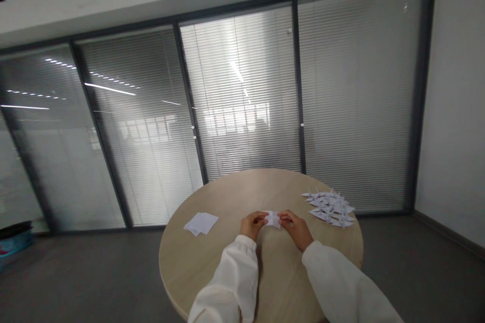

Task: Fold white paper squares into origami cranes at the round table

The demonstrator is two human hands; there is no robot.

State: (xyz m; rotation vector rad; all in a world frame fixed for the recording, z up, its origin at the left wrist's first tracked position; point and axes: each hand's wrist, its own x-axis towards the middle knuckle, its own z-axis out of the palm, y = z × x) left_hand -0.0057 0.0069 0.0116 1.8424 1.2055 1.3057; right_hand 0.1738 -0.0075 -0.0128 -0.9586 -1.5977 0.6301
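Between my hands, just above or on the round table, is a small piece of folded white paper [273, 219]. My left hand [251, 225] pinches its left edge between thumb and fingers. Its right edge is gripped by my right hand [297, 229] in the same way. Off to the left lie several loose sheets of square white paper [202, 223], partly overlapping. On the right side rests a pile of folded paper cranes [330, 208], with pointed wings and tips sticking up. The finer folds of the held paper are too small to make out.
The round wooden table [235, 186] has its far edge close to a glass partition [242, 86] with blinds and dark frames. A white wall [454, 101] stands at the right. On the floor at far left is a blue bin with a black rim [17, 238].
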